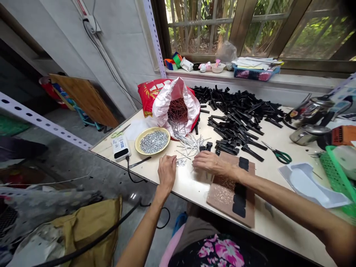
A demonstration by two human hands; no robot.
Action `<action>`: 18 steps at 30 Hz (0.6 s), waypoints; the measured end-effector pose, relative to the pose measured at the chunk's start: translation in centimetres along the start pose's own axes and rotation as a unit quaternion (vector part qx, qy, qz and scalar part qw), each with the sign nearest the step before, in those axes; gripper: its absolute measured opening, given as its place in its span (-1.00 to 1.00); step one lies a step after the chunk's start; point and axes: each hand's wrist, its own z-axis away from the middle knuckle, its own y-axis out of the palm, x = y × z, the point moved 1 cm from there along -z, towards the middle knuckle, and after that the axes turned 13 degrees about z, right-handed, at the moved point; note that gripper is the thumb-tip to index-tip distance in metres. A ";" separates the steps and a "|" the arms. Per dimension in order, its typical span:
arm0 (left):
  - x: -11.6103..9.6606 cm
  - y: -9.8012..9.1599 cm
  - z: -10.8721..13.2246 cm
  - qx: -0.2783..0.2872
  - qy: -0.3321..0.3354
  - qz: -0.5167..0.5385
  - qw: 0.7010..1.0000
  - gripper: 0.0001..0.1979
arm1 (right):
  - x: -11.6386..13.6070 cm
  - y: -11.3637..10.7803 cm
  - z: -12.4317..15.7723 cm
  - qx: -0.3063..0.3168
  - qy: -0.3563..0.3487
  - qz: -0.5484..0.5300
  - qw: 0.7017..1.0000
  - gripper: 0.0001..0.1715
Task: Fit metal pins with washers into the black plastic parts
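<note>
My left hand (167,171) rests on the table's front edge, fingers curled down beside a small heap of tiny metal bits (181,162). My right hand (209,162) lies just to its right, fingers bent over thin metal pins (187,144) scattered on the table; whether it holds one is hidden. A brown board (222,193) with black pads lies under my right wrist. A yellow dish (152,141) of small silver parts stands behind my left hand. A large heap of black plastic pieces (236,115) covers the table's far side.
A pink-white bag (175,102) spills metal pins. A white device (120,147) with a cable sits at the left corner. Green-handled scissors (279,155), a white tray (308,181), a green basket (335,174) and metal pots (311,115) lie to the right.
</note>
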 end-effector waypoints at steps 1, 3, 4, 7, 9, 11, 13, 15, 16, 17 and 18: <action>0.1 0.3 -0.5 0.003 -0.002 -0.016 1.000 -0.70 | -0.1 -1.1 -0.3 -0.048 0.038 -0.025 0.998 -0.76; 0.2 1.0 -1.6 0.013 -0.015 -0.051 0.998 -0.69 | 0.0 -3.2 -0.7 -0.132 0.105 -0.077 0.983 -0.77; 0.3 1.3 -2.0 0.021 -0.027 -0.070 0.997 -0.68 | 0.1 -4.1 -0.7 -0.159 0.138 -0.099 0.973 -0.77; 0.7 2.2 -3.2 0.055 -0.066 -0.113 0.990 -0.68 | 0.7 -5.4 -0.2 -0.185 0.212 -0.131 0.951 -0.71; 0.9 2.7 -3.7 0.076 -0.083 -0.108 0.988 -0.69 | 1.3 -5.2 0.7 -0.177 0.249 -0.129 0.943 -0.68; 1.1 2.8 -4.1 0.073 -0.101 -0.046 0.991 -0.72 | 1.9 -4.5 1.5 -0.161 0.277 -0.127 0.939 -0.67; 1.1 2.6 -4.3 0.052 -0.117 0.032 0.991 -0.75 | 2.6 -3.8 2.2 -0.142 0.307 -0.136 0.931 -0.69; 0.8 2.1 -4.1 0.037 -0.125 0.092 0.987 -0.79 | 3.2 -3.4 2.5 -0.131 0.341 -0.150 0.919 -0.75; 0.5 1.8 -3.9 0.036 -0.124 0.107 0.986 -0.80 | 3.5 -3.4 2.5 -0.127 0.357 -0.153 0.913 -0.78; 0.0 1.5 -3.6 0.040 -0.125 0.134 0.982 -0.79 | 3.7 -3.4 2.5 -0.125 0.370 -0.150 0.908 -0.80; -0.7 1.1 -3.2 0.048 -0.139 0.190 0.971 -0.77 | 3.9 -3.5 2.4 -0.122 0.378 -0.144 0.906 -0.81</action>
